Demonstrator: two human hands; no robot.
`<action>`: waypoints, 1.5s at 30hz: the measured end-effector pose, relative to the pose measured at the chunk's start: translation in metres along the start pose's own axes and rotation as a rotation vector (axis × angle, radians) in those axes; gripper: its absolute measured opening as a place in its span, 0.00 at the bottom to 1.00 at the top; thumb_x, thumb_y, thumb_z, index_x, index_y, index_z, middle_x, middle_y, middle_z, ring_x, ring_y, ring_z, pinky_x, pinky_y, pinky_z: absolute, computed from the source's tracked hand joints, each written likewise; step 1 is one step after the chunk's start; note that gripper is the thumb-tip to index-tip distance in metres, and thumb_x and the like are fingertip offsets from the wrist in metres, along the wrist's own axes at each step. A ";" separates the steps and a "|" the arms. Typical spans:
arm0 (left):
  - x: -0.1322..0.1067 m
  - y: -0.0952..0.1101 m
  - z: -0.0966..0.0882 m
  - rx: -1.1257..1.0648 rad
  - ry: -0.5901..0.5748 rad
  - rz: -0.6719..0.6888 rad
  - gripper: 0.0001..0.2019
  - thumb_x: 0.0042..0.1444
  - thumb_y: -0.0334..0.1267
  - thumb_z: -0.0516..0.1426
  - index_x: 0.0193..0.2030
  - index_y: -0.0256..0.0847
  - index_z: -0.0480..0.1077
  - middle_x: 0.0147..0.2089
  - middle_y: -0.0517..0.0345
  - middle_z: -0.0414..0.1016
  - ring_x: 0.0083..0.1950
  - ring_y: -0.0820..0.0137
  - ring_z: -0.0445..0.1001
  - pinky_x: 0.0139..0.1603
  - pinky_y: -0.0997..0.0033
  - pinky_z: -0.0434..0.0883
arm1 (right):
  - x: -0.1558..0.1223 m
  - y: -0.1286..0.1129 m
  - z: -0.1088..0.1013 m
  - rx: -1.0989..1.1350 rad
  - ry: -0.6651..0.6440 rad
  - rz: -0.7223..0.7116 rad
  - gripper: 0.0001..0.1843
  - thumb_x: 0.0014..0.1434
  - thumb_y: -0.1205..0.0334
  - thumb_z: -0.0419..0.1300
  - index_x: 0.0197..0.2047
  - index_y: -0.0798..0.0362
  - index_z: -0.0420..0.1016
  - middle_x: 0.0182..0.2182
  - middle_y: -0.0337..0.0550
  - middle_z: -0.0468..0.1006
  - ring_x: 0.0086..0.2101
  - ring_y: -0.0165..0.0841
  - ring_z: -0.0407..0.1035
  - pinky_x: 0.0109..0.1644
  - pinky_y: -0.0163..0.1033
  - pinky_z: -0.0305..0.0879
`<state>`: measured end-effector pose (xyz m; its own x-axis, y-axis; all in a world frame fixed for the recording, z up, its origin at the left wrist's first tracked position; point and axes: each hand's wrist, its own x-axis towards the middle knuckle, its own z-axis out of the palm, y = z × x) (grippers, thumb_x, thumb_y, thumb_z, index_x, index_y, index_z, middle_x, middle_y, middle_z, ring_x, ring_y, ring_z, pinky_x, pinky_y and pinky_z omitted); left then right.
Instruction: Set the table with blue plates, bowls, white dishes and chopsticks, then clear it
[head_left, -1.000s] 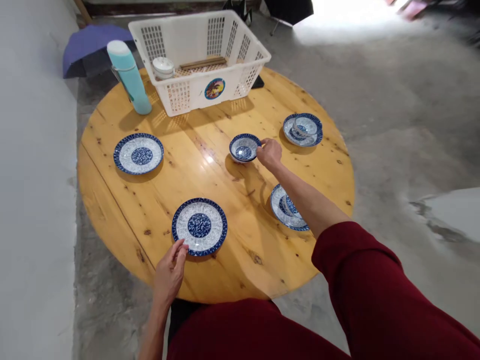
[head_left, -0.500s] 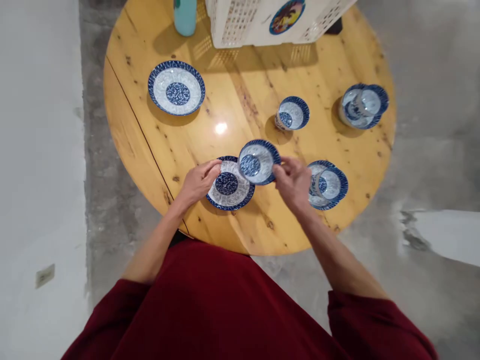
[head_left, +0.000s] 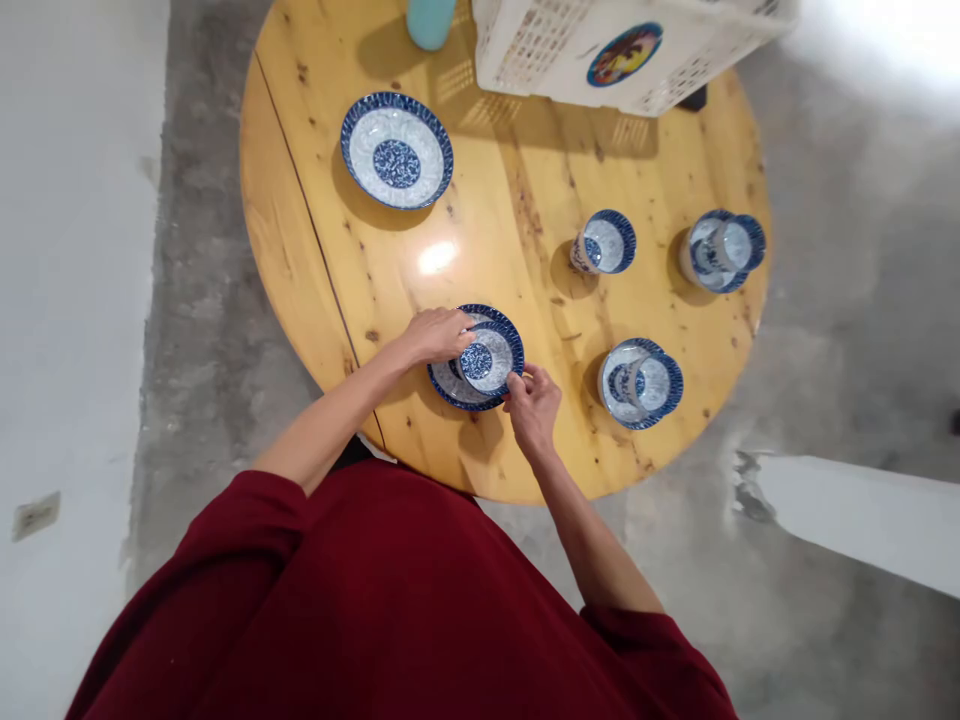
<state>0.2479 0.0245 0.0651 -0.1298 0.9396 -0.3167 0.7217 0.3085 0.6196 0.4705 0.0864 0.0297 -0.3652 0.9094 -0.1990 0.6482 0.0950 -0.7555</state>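
Right hand (head_left: 534,402) grasping the edge of a small bowl (head_left: 491,360); left hand (head_left: 442,336) at the opposite rim, whether pinching or merely touching cannot be told. The two-sided hold probably steadies the bowl over the plate (head_left: 448,391) near the front of the bench (head_left: 502,250); contact beneath is hidden. Bowl: white interior, dark blue rim, mottled blue centre. Beyond: a second bowl (head_left: 611,240), standing alone.

Your table (head_left: 487,220) bears four plates (head_left: 396,163): one at the near edge, one far left, two toward the right; a bowl (head_left: 606,243) mid-right; basket (head_left: 559,50) and bottle (head_left: 430,22) by the far edge.
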 end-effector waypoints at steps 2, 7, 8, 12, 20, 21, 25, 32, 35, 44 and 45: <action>0.002 -0.002 0.000 0.003 -0.007 0.013 0.17 0.63 0.42 0.50 0.48 0.43 0.78 0.46 0.50 0.82 0.47 0.61 0.76 0.45 0.66 0.67 | -0.002 -0.003 0.002 0.049 0.022 0.068 0.21 0.55 0.50 0.58 0.47 0.57 0.72 0.22 0.37 0.75 0.21 0.34 0.70 0.23 0.36 0.64; 0.005 -0.005 0.002 -0.013 0.012 0.043 0.17 0.63 0.41 0.51 0.51 0.44 0.78 0.51 0.49 0.81 0.49 0.59 0.76 0.45 0.64 0.67 | -0.007 -0.011 0.002 0.117 0.010 0.112 0.21 0.54 0.51 0.60 0.46 0.55 0.70 0.22 0.36 0.76 0.20 0.33 0.70 0.22 0.36 0.65; 0.006 -0.006 0.002 -0.018 0.018 0.044 0.17 0.63 0.41 0.51 0.52 0.43 0.78 0.52 0.48 0.81 0.49 0.58 0.76 0.45 0.63 0.67 | -0.007 -0.011 0.002 0.123 -0.001 0.113 0.21 0.54 0.51 0.60 0.47 0.55 0.70 0.22 0.36 0.76 0.20 0.33 0.70 0.23 0.36 0.65; 0.011 -0.010 0.004 -0.029 0.027 0.048 0.17 0.62 0.39 0.52 0.52 0.45 0.78 0.51 0.47 0.81 0.48 0.58 0.76 0.44 0.61 0.66 | -0.009 -0.013 0.000 0.126 -0.035 0.106 0.19 0.55 0.53 0.59 0.47 0.55 0.70 0.20 0.34 0.75 0.18 0.33 0.69 0.24 0.37 0.65; 0.013 -0.012 0.005 -0.050 0.019 0.054 0.18 0.61 0.38 0.52 0.53 0.46 0.79 0.53 0.48 0.81 0.48 0.57 0.76 0.44 0.60 0.66 | -0.012 -0.018 -0.001 0.108 -0.061 0.119 0.21 0.54 0.51 0.60 0.47 0.55 0.70 0.19 0.34 0.76 0.18 0.33 0.70 0.24 0.37 0.65; 0.013 -0.012 0.004 -0.052 0.018 0.056 0.18 0.61 0.37 0.52 0.52 0.46 0.79 0.53 0.48 0.81 0.48 0.57 0.75 0.43 0.60 0.66 | -0.012 -0.018 -0.001 0.111 -0.062 0.121 0.21 0.54 0.51 0.60 0.47 0.55 0.69 0.19 0.34 0.76 0.18 0.33 0.69 0.23 0.36 0.65; 0.011 -0.012 0.003 -0.058 0.015 0.058 0.18 0.61 0.38 0.52 0.53 0.46 0.79 0.54 0.49 0.80 0.48 0.59 0.75 0.44 0.62 0.65 | -0.011 -0.016 -0.001 0.128 -0.070 0.123 0.23 0.53 0.50 0.61 0.47 0.55 0.69 0.19 0.33 0.76 0.17 0.33 0.69 0.23 0.36 0.64; 0.011 -0.013 0.001 -0.040 0.004 0.076 0.17 0.62 0.40 0.51 0.50 0.43 0.79 0.51 0.46 0.81 0.46 0.59 0.74 0.42 0.63 0.64 | -0.012 -0.016 0.001 0.123 -0.053 0.129 0.21 0.53 0.50 0.61 0.46 0.55 0.69 0.18 0.32 0.75 0.17 0.33 0.69 0.22 0.36 0.64; 0.011 -0.013 0.001 -0.052 -0.002 0.073 0.16 0.62 0.39 0.52 0.49 0.43 0.79 0.50 0.46 0.81 0.47 0.59 0.74 0.43 0.63 0.64 | -0.011 -0.016 0.001 0.115 -0.053 0.129 0.21 0.53 0.50 0.61 0.46 0.54 0.69 0.18 0.32 0.75 0.17 0.33 0.69 0.23 0.36 0.64; 0.008 -0.015 -0.005 -0.056 -0.003 0.039 0.19 0.64 0.44 0.50 0.54 0.44 0.77 0.55 0.48 0.80 0.51 0.58 0.76 0.48 0.64 0.68 | -0.015 -0.022 0.003 0.108 -0.047 0.154 0.25 0.56 0.45 0.60 0.49 0.56 0.70 0.19 0.35 0.75 0.18 0.32 0.69 0.23 0.36 0.64; 0.006 -0.017 -0.008 -0.065 0.001 0.027 0.20 0.65 0.45 0.49 0.56 0.44 0.76 0.56 0.49 0.80 0.53 0.58 0.76 0.49 0.65 0.68 | -0.016 -0.023 0.002 0.114 -0.044 0.160 0.27 0.57 0.42 0.60 0.49 0.56 0.70 0.19 0.35 0.76 0.18 0.32 0.69 0.23 0.35 0.64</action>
<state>0.2290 0.0257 0.0582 -0.1116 0.9477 -0.2989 0.6790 0.2923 0.6734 0.4594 0.0691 0.0490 -0.2944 0.8902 -0.3476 0.6212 -0.0981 -0.7775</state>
